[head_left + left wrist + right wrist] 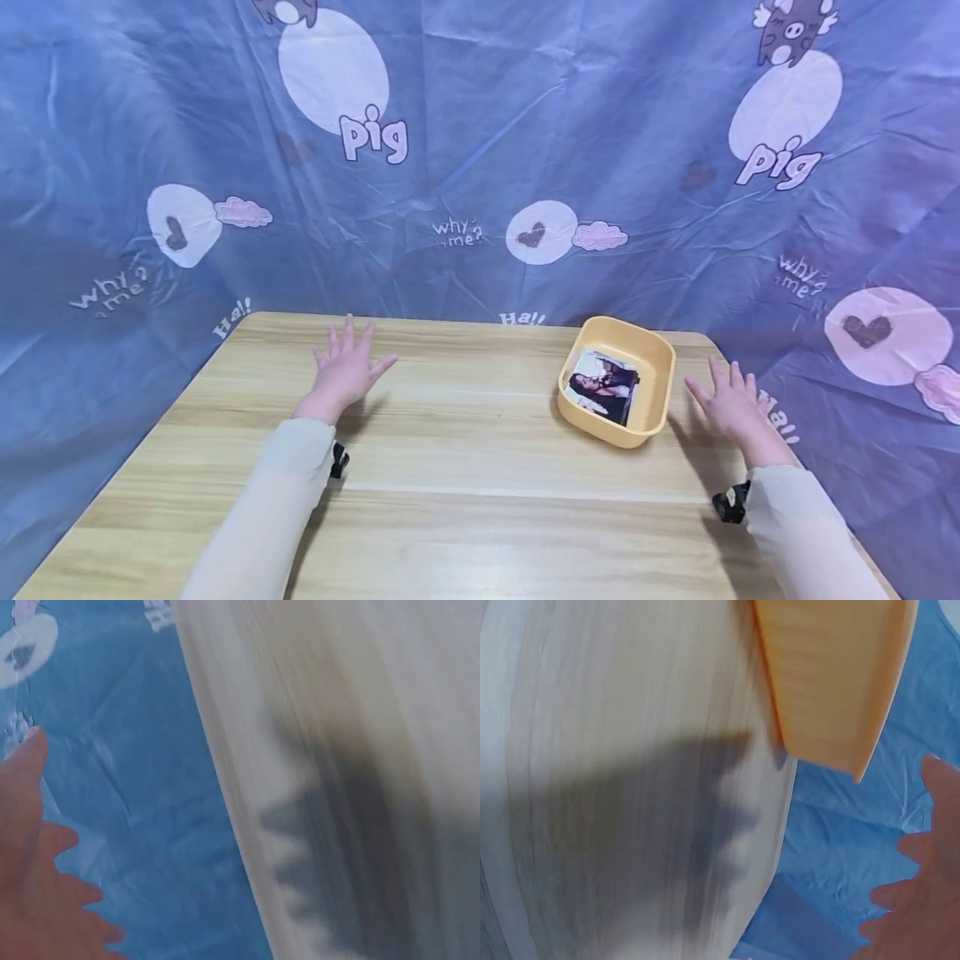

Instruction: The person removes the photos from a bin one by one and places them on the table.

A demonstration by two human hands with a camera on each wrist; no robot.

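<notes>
My left hand point(345, 377) is held over the far left of the wooden table point(450, 467), fingers spread and holding nothing. In the left wrist view the same hand point(45, 877) shows at the left side, its shadow falling on the table. On the right, my right hand point(738, 412) is spread just beside a yellow plastic basket point(654, 392) and holds nothing. Inside the basket lie photo cards point(603, 387), the top one picturing a person with dark hair. The right wrist view shows the basket's outer wall point(840, 682) above the fingers point(907, 892).
A blue cloth point(465, 167) printed with pigs, hearts and words hangs behind the table and along its sides. Each wrist carries a black strap mount, one point(340, 460) on the left and one point(731, 502) on the right.
</notes>
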